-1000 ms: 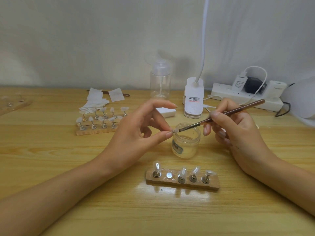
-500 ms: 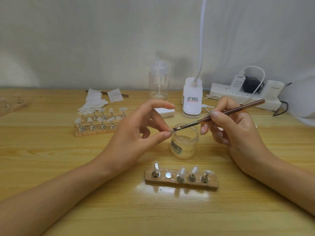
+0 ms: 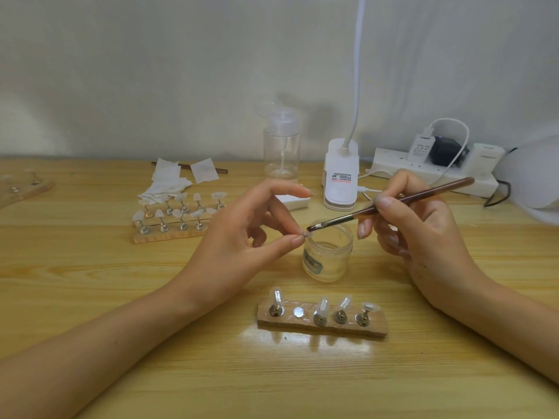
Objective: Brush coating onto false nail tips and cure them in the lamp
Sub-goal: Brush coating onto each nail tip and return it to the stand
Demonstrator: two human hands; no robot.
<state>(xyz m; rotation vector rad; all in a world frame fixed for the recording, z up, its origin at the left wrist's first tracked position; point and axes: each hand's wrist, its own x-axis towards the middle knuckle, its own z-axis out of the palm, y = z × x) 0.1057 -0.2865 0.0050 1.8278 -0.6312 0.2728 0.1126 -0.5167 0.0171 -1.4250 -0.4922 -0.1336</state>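
False nail tip [image 3: 306, 235] is being pinched between the thumb and a fingertip of the left hand [image 3: 239, 246], hovering just above the rim of the open jar [image 3: 328, 261]. It is showing so small here that I cannot tell whether a stand stem is attached under it. It is looking like thin clear plastic. I judge it almost weightless, springy, slick once wet with coating, and apt to flick away under a hard squeeze. The sensible hold is by its side edges or base, leaving the upper face free for the bristles. The right hand [image 3: 423, 237] is gripping the brush [image 3: 402, 199] like a pen, and the dark bristles are lying against the tip. By the look of it the coating stroke is under way and curing is not yet begun. Just nearer the person, a wooden holder [image 3: 376, 328] is carrying four tips on metal stands, with one bare magnet [image 3: 298, 312] showing in the second place from the left. A second holder [image 3: 169, 236] with more tips is standing well off to the left, beside a heap of wipes [image 3: 166, 186]. At the back of the worktop [image 3: 90, 282] a pump bottle [image 3: 281, 149], a clip lamp [image 3: 340, 179] and a power strip [image 3: 393, 164] are standing along the wall
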